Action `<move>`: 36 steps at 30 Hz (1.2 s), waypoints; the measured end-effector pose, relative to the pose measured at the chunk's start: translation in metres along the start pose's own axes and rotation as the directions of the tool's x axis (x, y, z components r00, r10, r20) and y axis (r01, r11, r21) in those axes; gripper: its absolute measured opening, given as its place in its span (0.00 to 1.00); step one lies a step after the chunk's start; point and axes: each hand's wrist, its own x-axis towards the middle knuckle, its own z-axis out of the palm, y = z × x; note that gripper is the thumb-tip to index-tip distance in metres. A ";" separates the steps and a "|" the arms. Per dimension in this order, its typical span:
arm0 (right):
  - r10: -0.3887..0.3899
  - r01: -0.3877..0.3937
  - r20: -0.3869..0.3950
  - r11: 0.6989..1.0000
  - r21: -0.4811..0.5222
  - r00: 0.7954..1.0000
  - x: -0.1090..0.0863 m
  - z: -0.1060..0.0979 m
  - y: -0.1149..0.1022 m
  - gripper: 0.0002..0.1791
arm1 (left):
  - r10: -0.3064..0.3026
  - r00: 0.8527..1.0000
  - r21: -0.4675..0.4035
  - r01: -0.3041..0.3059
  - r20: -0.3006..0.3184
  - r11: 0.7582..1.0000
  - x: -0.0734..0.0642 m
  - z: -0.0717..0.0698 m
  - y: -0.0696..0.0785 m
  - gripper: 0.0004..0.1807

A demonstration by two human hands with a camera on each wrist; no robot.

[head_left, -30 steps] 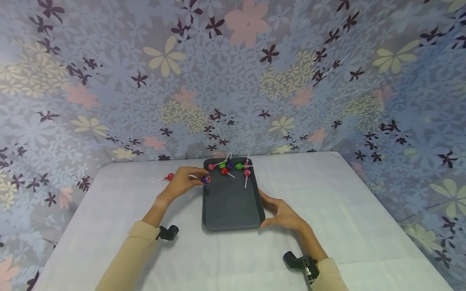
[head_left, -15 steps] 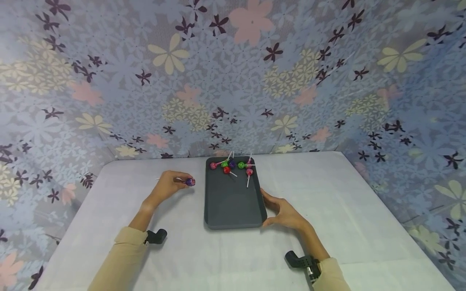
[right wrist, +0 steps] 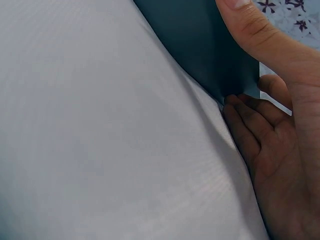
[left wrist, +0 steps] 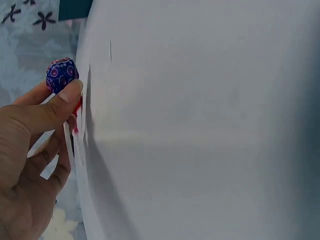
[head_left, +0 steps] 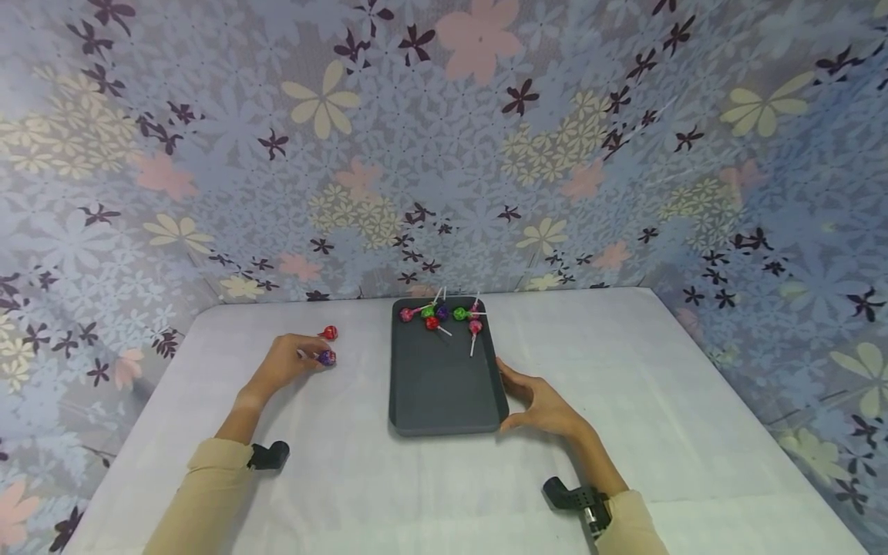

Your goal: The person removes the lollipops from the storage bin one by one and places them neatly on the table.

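Note:
My left hand (head_left: 287,362) pinches a purple-blue wrapped lollipop (left wrist: 62,75) between thumb and fingers, left of the tray. In the head view the lollipop's wrapped head points right, its stick mostly hidden by the fingers. A red lollipop (head_left: 330,332) lies just beyond this hand, its stick hidden behind the fingers. My right hand (head_left: 541,406) rests against the right side of a dark grey tray (head_left: 444,385) near its front corner, thumb and fingers spread apart along the wall. In the right wrist view its fingertips (right wrist: 232,99) touch the tray's outer wall.
Several lollipops lie at the tray's far end, among them a green one (head_left: 461,314), a red one (head_left: 432,323) and a pink one (head_left: 475,327). A white cloth (head_left: 333,493) covers the table. Flowered fabric (head_left: 444,154) rises behind it.
My left hand has drawn back leftward from the tray's left rim with the purple-blue lollipop, now beside the red one. My right hand stays at the tray.

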 end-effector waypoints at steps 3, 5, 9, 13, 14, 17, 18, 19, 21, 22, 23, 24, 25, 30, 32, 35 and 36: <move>-0.003 0.003 0.003 1.000 0.000 1.000 0.000 0.000 -0.001 0.62 | -0.046 0.999 0.000 0.046 0.006 0.999 -0.001 -0.002 -0.006 0.15; -0.005 0.005 0.005 1.000 -0.002 1.000 0.000 0.000 -0.001 0.62 | -0.070 0.997 -0.007 0.070 0.012 0.997 -0.001 -0.002 -0.009 0.15; -0.012 0.012 0.005 1.000 -0.001 1.000 0.000 -0.001 0.000 0.62 | -0.084 0.996 -0.001 0.084 0.039 0.996 0.000 -0.003 -0.012 0.15; -0.025 0.025 0.008 1.000 0.009 1.000 0.000 -0.001 0.001 0.62 | -0.088 0.993 0.014 0.087 0.076 0.996 0.002 -0.005 -0.013 0.15; -0.029 0.029 0.010 1.000 0.011 1.000 0.001 -0.001 0.001 0.62 | -0.087 0.992 0.016 0.086 0.088 0.996 0.003 -0.006 -0.013 0.15; -0.036 0.036 0.013 0.999 0.017 0.999 0.001 -0.001 0.000 0.62 | -0.094 0.989 0.017 0.092 0.116 0.996 0.004 -0.008 -0.012 0.16; -0.035 0.035 0.013 0.999 0.015 0.999 0.001 -0.001 0.000 0.61 | -0.093 0.988 0.017 0.092 0.123 0.996 0.005 -0.009 -0.012 0.17; -0.033 0.033 0.012 0.999 0.014 0.999 0.001 -0.001 0.000 0.61 | -0.094 0.987 0.015 0.093 0.127 0.996 0.005 -0.009 -0.012 0.17; -0.025 0.025 0.012 1.000 0.009 1.000 0.001 -0.001 0.000 0.62 | -0.091 0.987 0.013 0.090 0.132 0.996 0.004 -0.010 -0.011 0.17; -0.021 0.021 0.011 1.000 0.007 1.000 0.001 -0.001 0.001 0.62 | -0.090 0.987 0.011 0.089 0.133 0.996 0.004 -0.010 -0.011 0.17; -0.018 0.018 0.011 1.000 0.003 1.000 0.001 -0.001 0.001 0.62 | -0.090 0.987 0.008 0.090 0.133 0.996 0.004 -0.010 -0.011 0.17; -0.017 0.017 0.010 1.000 -0.002 1.000 0.001 -0.001 0.001 0.62 | -0.089 0.987 0.005 0.089 0.134 0.996 0.004 -0.010 -0.011 0.17; -0.016 0.016 0.010 1.000 -0.003 1.000 0.001 -0.001 0.001 0.62 | -0.086 0.987 0.003 0.086 0.136 0.996 0.004 -0.010 -0.011 0.17; -0.020 0.020 0.009 1.000 -0.014 1.000 0.000 -0.001 0.004 0.62 | -0.058 0.986 -0.007 0.060 0.155 0.998 0.006 -0.012 -0.009 0.21; -0.025 0.025 0.009 1.000 -0.009 1.000 0.000 -0.001 0.005 0.61 | -0.047 0.987 -0.012 0.050 0.156 0.999 0.008 -0.013 -0.006 0.22; -0.030 0.030 0.010 1.000 0.005 0.999 0.000 -0.002 0.005 0.62 | -0.036 0.990 -0.042 0.042 0.134 0.998 0.015 -0.013 0.000 0.21; -0.031 0.031 0.012 0.999 0.011 0.999 0.000 -0.002 0.004 0.62 | -0.033 0.992 -0.053 0.040 0.122 0.998 0.018 -0.012 0.002 0.21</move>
